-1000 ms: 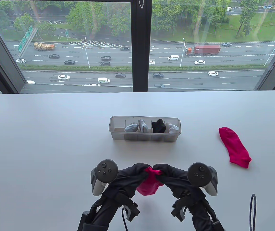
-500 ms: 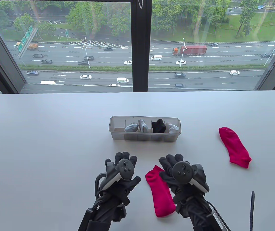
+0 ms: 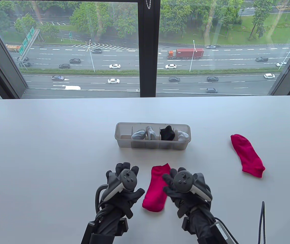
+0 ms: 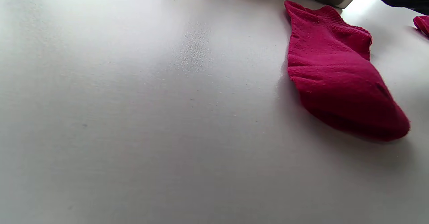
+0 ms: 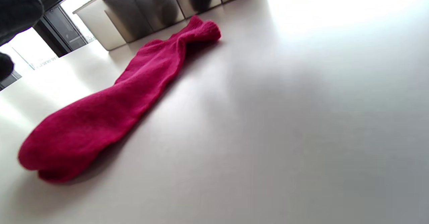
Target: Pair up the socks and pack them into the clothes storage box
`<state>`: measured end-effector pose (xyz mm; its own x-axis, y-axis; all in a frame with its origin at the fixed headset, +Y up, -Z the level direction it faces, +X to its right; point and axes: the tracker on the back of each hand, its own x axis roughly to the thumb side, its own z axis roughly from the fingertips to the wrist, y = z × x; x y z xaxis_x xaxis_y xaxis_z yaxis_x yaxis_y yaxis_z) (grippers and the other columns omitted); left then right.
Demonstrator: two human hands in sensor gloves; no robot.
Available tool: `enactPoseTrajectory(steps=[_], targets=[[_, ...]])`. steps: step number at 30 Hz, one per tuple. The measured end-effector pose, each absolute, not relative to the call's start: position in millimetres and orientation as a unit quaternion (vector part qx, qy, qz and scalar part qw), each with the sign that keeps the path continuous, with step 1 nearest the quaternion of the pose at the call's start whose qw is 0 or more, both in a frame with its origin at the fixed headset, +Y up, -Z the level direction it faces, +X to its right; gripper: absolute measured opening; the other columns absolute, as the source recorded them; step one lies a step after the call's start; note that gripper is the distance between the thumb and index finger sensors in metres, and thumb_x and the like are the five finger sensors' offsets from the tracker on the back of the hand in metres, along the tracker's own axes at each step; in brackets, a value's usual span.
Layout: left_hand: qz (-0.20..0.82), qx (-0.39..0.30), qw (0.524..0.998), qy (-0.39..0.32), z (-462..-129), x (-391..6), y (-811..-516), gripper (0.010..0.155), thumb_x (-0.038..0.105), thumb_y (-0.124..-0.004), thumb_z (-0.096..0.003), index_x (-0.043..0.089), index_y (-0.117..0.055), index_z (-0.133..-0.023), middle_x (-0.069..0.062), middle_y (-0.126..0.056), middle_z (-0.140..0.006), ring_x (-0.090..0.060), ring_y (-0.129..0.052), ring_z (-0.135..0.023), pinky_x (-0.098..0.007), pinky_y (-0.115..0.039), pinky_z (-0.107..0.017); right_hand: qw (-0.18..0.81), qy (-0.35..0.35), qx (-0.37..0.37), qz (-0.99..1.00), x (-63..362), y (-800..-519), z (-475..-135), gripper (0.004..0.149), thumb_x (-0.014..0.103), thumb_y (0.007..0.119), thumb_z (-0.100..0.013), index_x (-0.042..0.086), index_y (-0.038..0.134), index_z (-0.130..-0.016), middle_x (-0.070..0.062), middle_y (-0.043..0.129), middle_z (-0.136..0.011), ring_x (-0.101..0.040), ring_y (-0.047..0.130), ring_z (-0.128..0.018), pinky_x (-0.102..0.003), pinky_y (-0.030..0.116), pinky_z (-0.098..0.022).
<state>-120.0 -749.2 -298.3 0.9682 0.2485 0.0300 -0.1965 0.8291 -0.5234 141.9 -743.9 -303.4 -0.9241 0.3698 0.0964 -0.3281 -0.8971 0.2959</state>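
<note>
A pink sock [image 3: 156, 188] lies flat on the table [image 3: 46, 152] between the left hand [image 3: 124, 186] and right hand [image 3: 179, 186], both spread and gripping nothing. Half a second ago it lay further right, slanted the other way. Its mate [image 3: 247, 155] lies well apart. The storage box [image 3: 153, 145] holds grey, white and black socks.

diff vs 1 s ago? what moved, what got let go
Both hands let go of the near pink sock, which they had held bunched between them. It now lies flat on the table, turned since half a second ago so its cuff points at the storage box. The left hand and right hand are spread open on either side of it. The far pink sock and the box contents stayed put.
</note>
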Motion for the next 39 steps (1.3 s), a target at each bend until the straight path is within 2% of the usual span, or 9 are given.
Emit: enactPoseTrajectory(steps=[5, 11, 17, 24, 25, 28, 32, 34, 39], targets=[[0.117, -0.269, 0.954, -0.056, -299.3, -117.6, -748.9, 0.079, 0.058, -0.054, -0.0522, 0.043, 0.01, -0.096, 0.015, 0.027, -0.104, -0.012, 0.032, -0.098, -0.051, 0.019, -0.067, 0.21, 0.062, -0.061, 0.974, 223.7, -735.0, -322.4, 0.061, 0.046, 0.057, -0.057, 0.028, 0.036, -0.111, -0.009, 0.023, -0.122, -0.035, 0.006, -0.106, -0.06, 0.022, -0.078], [0.123, -0.268, 0.954, -0.049, -301.4, -119.1, -749.0, 0.079, 0.057, -0.054, -0.0523, 0.043, 0.009, -0.097, 0.015, 0.026, -0.105, -0.012, 0.031, -0.099, -0.051, 0.019, -0.067, 0.234, 0.114, -0.231, 0.937, 304.3, -746.0, -341.7, 0.06, 0.046, 0.058, -0.058, 0.033, 0.034, -0.112, -0.007, 0.017, -0.124, -0.036, 0.004, -0.108, -0.06, 0.021, -0.08], [0.141, -0.27, 0.951, -0.042, -304.2, -123.1, -748.3, 0.077, 0.055, -0.055, -0.0529, 0.043, 0.006, -0.098, 0.015, 0.024, -0.106, -0.012, 0.029, -0.1, -0.051, 0.019, -0.067, 0.194, 0.162, -0.312, 0.916, 343.2, -758.9, -360.9, 0.066, 0.051, 0.057, -0.058, 0.041, 0.02, -0.111, -0.004, -0.008, -0.12, -0.035, -0.013, -0.104, -0.057, 0.01, -0.081], [0.137, -0.269, 0.952, -0.047, -300.7, -121.0, -744.7, 0.076, 0.054, -0.055, -0.0533, 0.043, 0.004, -0.1, 0.014, 0.022, -0.107, -0.014, 0.027, -0.101, -0.052, 0.018, -0.068, 0.169, 0.259, -0.335, 0.89, 364.0, -782.8, -372.1, 0.069, 0.049, 0.06, -0.057, 0.041, 0.013, -0.107, -0.004, 0.0, -0.121, -0.036, -0.001, -0.107, -0.053, 0.015, -0.083], [0.139, -0.265, 0.953, -0.05, -300.7, -120.3, -744.2, 0.076, 0.054, -0.055, -0.0533, 0.043, 0.003, -0.1, 0.013, 0.021, -0.108, -0.014, 0.027, -0.101, -0.052, 0.018, -0.068, 0.173, 0.247, -0.337, 0.892, 364.2, -780.9, -372.0, 0.069, 0.049, 0.06, -0.056, 0.042, 0.014, -0.107, -0.003, 0.0, -0.12, -0.034, -0.001, -0.107, -0.053, 0.015, -0.083], [0.14, -0.267, 0.952, -0.053, -301.2, -118.6, -744.2, 0.075, 0.053, -0.055, -0.0535, 0.042, 0.002, -0.101, 0.012, 0.02, -0.109, -0.015, 0.025, -0.102, -0.053, 0.017, -0.068, 0.115, 0.216, -0.326, 0.913, 360.3, -769.4, -373.7, 0.066, 0.039, 0.071, -0.054, 0.04, 0.033, -0.108, -0.006, 0.023, -0.12, -0.036, 0.029, -0.106, -0.05, 0.044, -0.081], [0.144, -0.261, 0.953, -0.056, -298.2, -118.2, -741.5, 0.074, 0.052, -0.055, -0.0538, 0.041, 0.0, -0.103, 0.01, 0.017, -0.11, -0.017, 0.022, -0.104, -0.054, 0.015, -0.069, 0.072, 0.152, -0.273, 0.947, 343.1, -760.2, -366.3, 0.055, 0.023, 0.083, -0.051, 0.028, 0.059, -0.1, -0.012, 0.061, -0.102, -0.027, 0.074, -0.079, -0.028, 0.082, -0.056], [0.153, -0.254, 0.953, -0.061, -296.6, -117.2, -739.6, 0.074, 0.052, -0.055, -0.0538, 0.04, -0.001, -0.103, 0.01, 0.016, -0.111, -0.018, 0.021, -0.104, -0.054, 0.013, -0.07, 0.076, 0.112, -0.255, 0.957, 331.5, -756.8, -360.9, 0.047, 0.023, 0.083, -0.051, 0.025, 0.068, -0.095, -0.013, 0.075, -0.092, -0.025, 0.086, -0.067, -0.026, 0.087, -0.045], [0.17, -0.254, 0.948, -0.085, -295.7, -110.6, -735.8, 0.073, 0.051, -0.055, -0.054, 0.04, -0.002, -0.104, 0.007, 0.014, -0.112, -0.02, 0.019, -0.105, -0.055, 0.011, -0.071, 0.074, 0.008, -0.176, 0.982, 276.1, -721.1, -350.7, 0.049, 0.024, 0.083, -0.05, 0.024, 0.066, -0.096, -0.013, 0.084, -0.087, -0.024, 0.091, -0.061, -0.025, 0.088, -0.04]])
